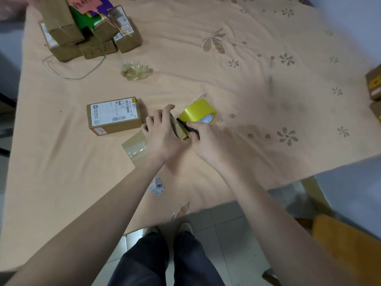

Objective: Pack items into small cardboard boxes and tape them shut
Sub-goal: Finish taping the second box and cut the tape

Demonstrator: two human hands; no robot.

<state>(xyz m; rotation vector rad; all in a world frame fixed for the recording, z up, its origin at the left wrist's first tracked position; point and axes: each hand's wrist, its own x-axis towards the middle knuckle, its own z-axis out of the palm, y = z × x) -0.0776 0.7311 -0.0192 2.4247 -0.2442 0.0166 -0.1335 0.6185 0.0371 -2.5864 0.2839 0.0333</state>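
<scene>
My left hand (162, 133) grips a small cardboard box (179, 129) in the middle of the table, fingers curled over its top and hiding most of it. My right hand (208, 141) holds a black tool (186, 126) whose tip touches the box's right side. A yellow roll of tape (199, 112) lies just behind the box. A larger labelled box (114, 115) lies to the left, and a flat taped piece of cardboard (135, 147) sits under my left wrist.
A stack of several taped boxes with green and purple items (90, 29) stands at the far left. A crumpled wad of used tape (136, 71), a thin cord (68, 75) and a barcode label (156, 185) lie on the peach tablecloth (247, 79). More boxes (374, 85) sit at the right edge.
</scene>
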